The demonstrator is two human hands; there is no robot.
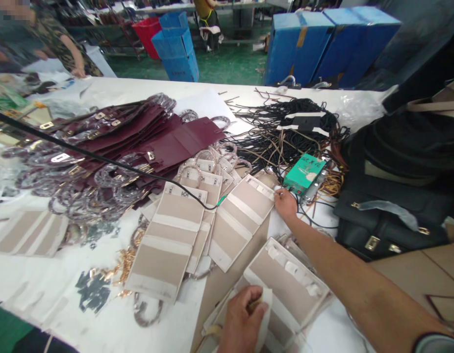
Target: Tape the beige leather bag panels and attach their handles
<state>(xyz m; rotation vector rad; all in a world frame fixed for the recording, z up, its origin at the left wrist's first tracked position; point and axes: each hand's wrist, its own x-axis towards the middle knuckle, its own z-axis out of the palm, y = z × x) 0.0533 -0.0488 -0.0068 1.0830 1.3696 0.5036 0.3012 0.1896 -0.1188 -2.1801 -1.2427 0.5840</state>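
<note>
My left hand (243, 316), at the bottom centre, has its fingers curled against a pale flap (264, 314) over a stack of beige bag panels; what lies inside the fingers is partly hidden. Beside it is a beige panel (286, 274) with white strips and small white patches along its top edge. Further up, my right hand (286, 202) is closed at the corner of another beige panel (245, 220), close to a green box (304, 171). A small whitish thing shows at its fingertips, too small to name.
Burgundy bag pieces (183, 142) with wrapped handles are heaped at left. Black cords (264, 142) lie behind the green box, black bags (392, 220) at right. Gold hardware (126, 264) and dark plates (92, 289) are scattered. A black cable (83, 152) crosses in front. A person (65, 44) stands across the table.
</note>
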